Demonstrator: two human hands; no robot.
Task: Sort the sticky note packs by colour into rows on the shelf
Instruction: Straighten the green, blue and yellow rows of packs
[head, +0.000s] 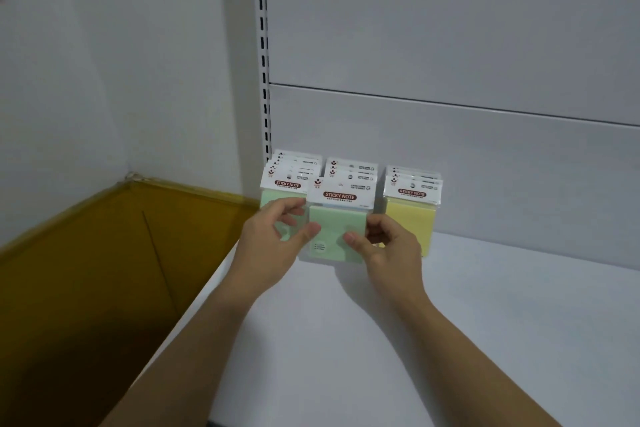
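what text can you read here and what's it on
"STICKY NOTE": header of the held green pack
"STICKY NOTE": header of the front pack of the left green row
"STICKY NOTE": header of the front yellow pack
Smaller print on every header: too blurred to read.

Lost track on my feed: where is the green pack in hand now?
In the head view, the green pack sits centre frame, held by the left hand and right hand in front of the middle row, yellow row to its right.
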